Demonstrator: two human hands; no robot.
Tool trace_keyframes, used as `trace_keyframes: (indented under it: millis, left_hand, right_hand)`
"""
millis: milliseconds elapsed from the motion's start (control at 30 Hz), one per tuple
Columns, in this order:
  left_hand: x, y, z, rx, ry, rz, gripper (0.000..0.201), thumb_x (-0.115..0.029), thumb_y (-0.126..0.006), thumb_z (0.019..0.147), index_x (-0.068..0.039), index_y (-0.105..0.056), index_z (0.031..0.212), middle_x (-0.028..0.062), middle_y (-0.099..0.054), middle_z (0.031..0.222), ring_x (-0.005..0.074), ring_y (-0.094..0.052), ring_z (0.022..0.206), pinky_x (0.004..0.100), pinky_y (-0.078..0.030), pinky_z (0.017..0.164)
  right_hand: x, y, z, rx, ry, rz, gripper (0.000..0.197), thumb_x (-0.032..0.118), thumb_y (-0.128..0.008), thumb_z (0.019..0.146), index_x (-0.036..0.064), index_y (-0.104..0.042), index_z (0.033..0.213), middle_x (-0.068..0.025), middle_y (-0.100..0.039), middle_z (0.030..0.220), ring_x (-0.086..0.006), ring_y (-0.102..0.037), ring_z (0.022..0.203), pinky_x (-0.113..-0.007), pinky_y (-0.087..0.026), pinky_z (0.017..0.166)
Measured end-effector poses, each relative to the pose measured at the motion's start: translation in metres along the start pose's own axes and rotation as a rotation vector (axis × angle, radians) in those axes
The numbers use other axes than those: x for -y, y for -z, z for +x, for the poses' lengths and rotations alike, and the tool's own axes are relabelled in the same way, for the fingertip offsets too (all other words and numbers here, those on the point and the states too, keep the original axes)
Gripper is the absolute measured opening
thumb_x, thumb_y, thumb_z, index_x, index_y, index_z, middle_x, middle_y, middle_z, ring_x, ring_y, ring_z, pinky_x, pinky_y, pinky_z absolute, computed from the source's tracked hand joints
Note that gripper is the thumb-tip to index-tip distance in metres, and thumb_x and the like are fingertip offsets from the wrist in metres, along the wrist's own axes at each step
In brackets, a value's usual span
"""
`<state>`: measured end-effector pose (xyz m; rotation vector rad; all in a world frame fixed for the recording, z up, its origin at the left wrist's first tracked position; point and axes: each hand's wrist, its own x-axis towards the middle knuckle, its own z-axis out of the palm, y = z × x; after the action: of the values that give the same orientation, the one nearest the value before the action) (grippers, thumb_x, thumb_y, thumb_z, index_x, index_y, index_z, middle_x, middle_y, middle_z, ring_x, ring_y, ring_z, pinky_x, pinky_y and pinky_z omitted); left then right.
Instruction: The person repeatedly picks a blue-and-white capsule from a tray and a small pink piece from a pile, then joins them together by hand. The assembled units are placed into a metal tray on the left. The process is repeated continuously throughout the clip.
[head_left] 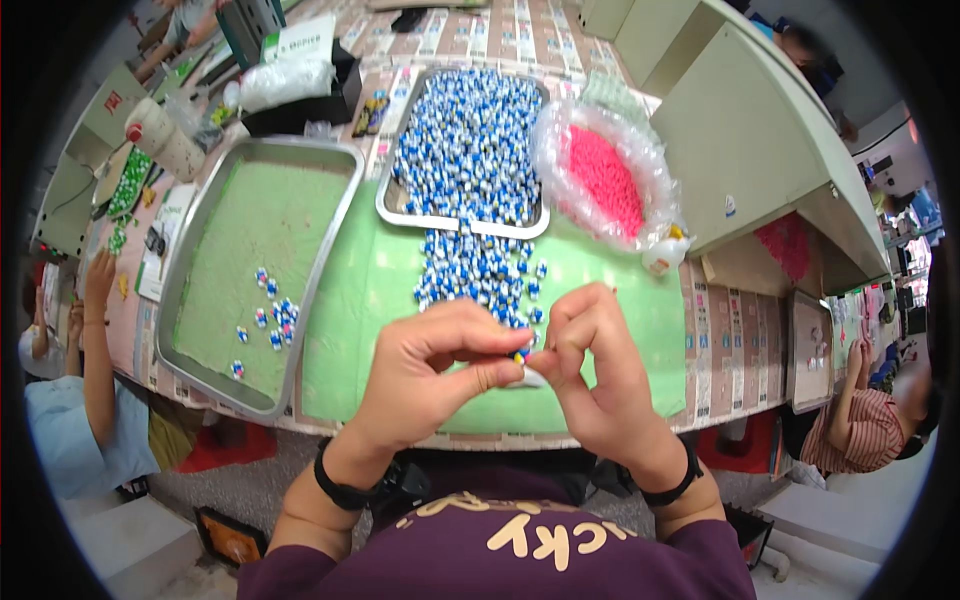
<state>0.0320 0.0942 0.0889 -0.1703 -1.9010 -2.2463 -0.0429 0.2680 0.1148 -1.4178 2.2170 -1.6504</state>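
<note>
My left hand [425, 365] pinches a small blue, white and yellow plastic figure [521, 356] between thumb and forefinger, above the near part of the green mat [640, 340]. Close against its right side are the fingertips of my right hand [602, 375], closed in a pinch; what they hold, if anything, is hidden. Just beyond my hands, a loose heap of similar blue-and-white figures [470, 270] spills from a metal tray [388, 207] filled with them. To the right of that tray lies a clear plastic bag [550, 150] with many small pink pieces [605, 185].
A larger metal tray [345, 165] with a green bottom stands on the left, with several figures in it. Light-coloured cabinet panels [765, 130] rise at the right. A small white bottle [662, 258] is beside the bag. People [95, 420] sit at both sides.
</note>
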Motion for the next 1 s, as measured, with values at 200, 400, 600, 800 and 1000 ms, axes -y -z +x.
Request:
trace_keyframes:
  millis: [200,400,600,800,1000]
  left_hand:
    - [-0.005,-0.003,-0.001,0.02,0.108,0.005,0.025,0.004,-0.071,0.082,0.0,-0.07,0.107,0.0066,-0.063,0.099,0.0112,-0.063,0.088,0.022,-0.052,0.073]
    - [-0.01,0.031,0.0,-0.206,0.039,0.175,0.022,0.005,-0.07,0.081,0.0,-0.07,0.103,0.0072,-0.064,0.096,0.0131,-0.064,0.087,0.0241,-0.055,0.075]
    - [-0.007,0.111,-0.027,-0.649,0.046,0.86,0.013,0.001,-0.066,0.082,0.001,-0.069,0.095,0.0085,-0.063,0.087,0.012,-0.062,0.073,0.0251,-0.051,0.063]
    - [-0.008,0.136,-0.046,-0.796,0.155,1.256,0.022,-0.006,-0.067,0.082,0.0,-0.066,0.103,0.006,-0.062,0.089,0.0132,-0.051,0.061,0.0273,-0.045,0.057]
    - [0.001,0.078,-0.01,-0.517,0.11,0.974,0.023,-0.004,-0.068,0.08,-0.002,-0.064,0.103,0.0088,-0.061,0.097,0.0152,-0.055,0.067,0.0278,-0.045,0.057]
  right_hand:
    - [-0.009,0.005,-0.002,-0.017,-0.102,0.148,0.031,-0.003,-0.072,0.079,0.0066,-0.042,0.079,-0.0069,-0.045,0.081,-0.0216,-0.046,0.075,-0.032,-0.041,0.069]
    - [-0.017,0.04,-0.012,0.074,-0.214,0.044,0.023,0.0,-0.069,0.081,0.0042,-0.047,0.08,-0.0082,-0.051,0.078,-0.0244,-0.052,0.071,-0.036,-0.044,0.066]
    - [-0.07,0.082,-0.06,0.124,-0.357,-0.468,0.014,-0.002,-0.065,0.078,0.0016,-0.052,0.083,-0.0145,-0.055,0.077,-0.0316,-0.058,0.073,-0.038,-0.046,0.066]
    - [-0.088,0.075,-0.074,0.093,-0.462,-0.404,0.011,-0.006,-0.059,0.078,0.0003,-0.052,0.083,-0.0136,-0.055,0.078,-0.0272,-0.058,0.072,-0.034,-0.046,0.066]
    - [-0.083,0.069,-0.071,0.057,-0.555,-0.313,0.013,-0.007,-0.059,0.079,0.0006,-0.049,0.084,-0.0134,-0.055,0.08,-0.0269,-0.057,0.07,-0.033,-0.046,0.065]
